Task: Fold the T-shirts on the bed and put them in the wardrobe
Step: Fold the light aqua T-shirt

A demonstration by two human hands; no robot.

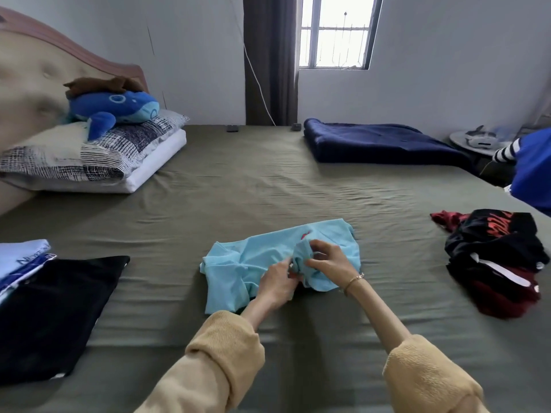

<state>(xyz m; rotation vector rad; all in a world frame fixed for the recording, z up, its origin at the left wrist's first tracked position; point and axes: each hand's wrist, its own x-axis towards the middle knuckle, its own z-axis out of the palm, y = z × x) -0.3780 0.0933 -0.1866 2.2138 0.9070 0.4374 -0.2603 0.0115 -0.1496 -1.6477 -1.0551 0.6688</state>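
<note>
Two hands are at work on one garment in the head view: the light blue T-shirt (268, 263) lies bunched on the bed (268, 180), just in front of the person. The left hand (275, 283) has its fingers (286, 265) curled into a pinch on a gathered fold near the shirt's middle; the right hand (325, 257) pinches the same bunch from the far side, fingers closed on cloth. Judged step: straightening this shirt before folding, not yet a fold proper. The next move appears to call for drawing the bunch apart and laying the fabric flat, since a crumpled centre would fold unevenly. To the left lies a flat black garment (56, 314) overlapping a pale folded stack (21, 257), seemingly finished pieces. To the right, an unfolded dark and red heap (495, 260) remains, so the task looks partway done. No wardrobe or other container is in view; contents cannot be reported.
</note>
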